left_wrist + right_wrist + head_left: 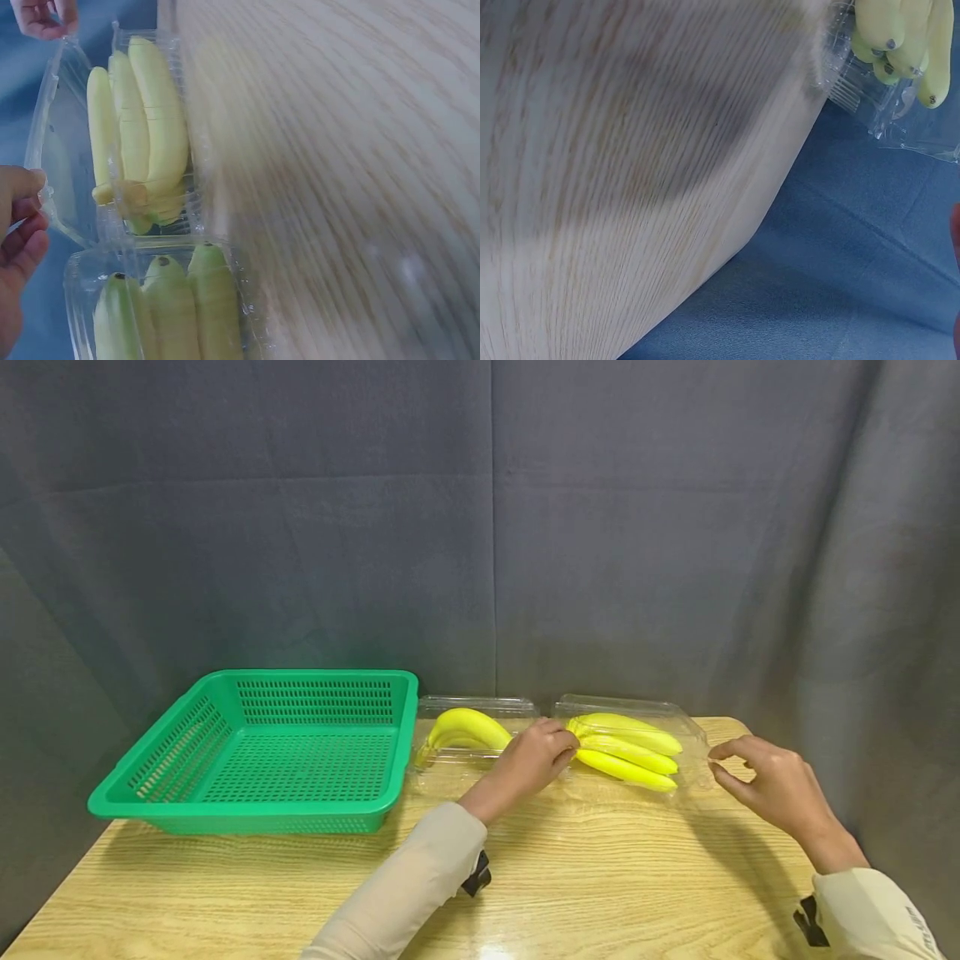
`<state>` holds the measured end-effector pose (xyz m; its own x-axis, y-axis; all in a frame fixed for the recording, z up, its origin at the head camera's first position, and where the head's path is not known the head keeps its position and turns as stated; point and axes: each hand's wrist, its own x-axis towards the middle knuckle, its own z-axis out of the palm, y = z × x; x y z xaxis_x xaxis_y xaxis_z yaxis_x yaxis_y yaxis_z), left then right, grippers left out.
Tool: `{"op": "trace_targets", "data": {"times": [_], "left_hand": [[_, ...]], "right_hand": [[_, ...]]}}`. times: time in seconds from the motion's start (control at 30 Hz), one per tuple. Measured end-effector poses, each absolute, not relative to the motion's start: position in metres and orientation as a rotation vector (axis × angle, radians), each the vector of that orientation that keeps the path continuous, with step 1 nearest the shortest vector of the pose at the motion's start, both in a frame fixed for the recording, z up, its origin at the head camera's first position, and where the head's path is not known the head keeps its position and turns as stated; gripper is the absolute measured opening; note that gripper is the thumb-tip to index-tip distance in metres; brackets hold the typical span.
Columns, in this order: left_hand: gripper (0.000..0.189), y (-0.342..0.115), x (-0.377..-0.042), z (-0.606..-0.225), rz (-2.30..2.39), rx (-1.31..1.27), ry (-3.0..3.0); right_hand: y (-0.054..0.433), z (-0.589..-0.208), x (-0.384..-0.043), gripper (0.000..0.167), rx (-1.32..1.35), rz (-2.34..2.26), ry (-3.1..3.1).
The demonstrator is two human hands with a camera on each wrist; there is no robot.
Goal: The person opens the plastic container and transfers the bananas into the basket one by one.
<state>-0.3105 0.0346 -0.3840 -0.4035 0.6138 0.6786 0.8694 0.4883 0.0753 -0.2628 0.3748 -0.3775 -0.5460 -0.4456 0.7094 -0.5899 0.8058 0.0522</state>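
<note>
The place looked like a staged recording corner, perhaps in a lab or studio, though the wider room could not be told. A plain dark curtain (300, 543) hung behind and at the sides of a wood-grained surface (570, 877), screening what lay beyond. Small black devices (477, 874) sat at the cuffs (450, 837). The green basket (247, 810) and clear containers (633, 704) of bananas (626, 769) lent a kitchen or shop flavour.
</note>
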Motion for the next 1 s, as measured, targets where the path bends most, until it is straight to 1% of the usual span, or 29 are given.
{"op": "trace_targets", "data": {"times": [0.23,0.47,0.73,1.0], "left_hand": [[0.007,0.036,-0.31,-0.376,-0.695,-1.097,-2.274],[0.009,0.038,-0.316,-0.379,-0.984,-0.993,-2.302],[0.011,0.039,-0.32,-0.382,-1.154,-0.941,-2.249],[0.012,0.041,-0.319,-0.377,-1.315,-0.883,-2.21]], "right_hand": [[0.373,-0.374,-0.264,0.026,0.709,0.332,-2.186],[0.37,-0.373,-0.266,0.029,0.669,0.417,-2.155],[0.368,-0.373,-0.267,0.02,0.533,0.55,-2.196],[0.364,-0.371,-0.268,0.016,0.439,0.679,-2.169]]}}
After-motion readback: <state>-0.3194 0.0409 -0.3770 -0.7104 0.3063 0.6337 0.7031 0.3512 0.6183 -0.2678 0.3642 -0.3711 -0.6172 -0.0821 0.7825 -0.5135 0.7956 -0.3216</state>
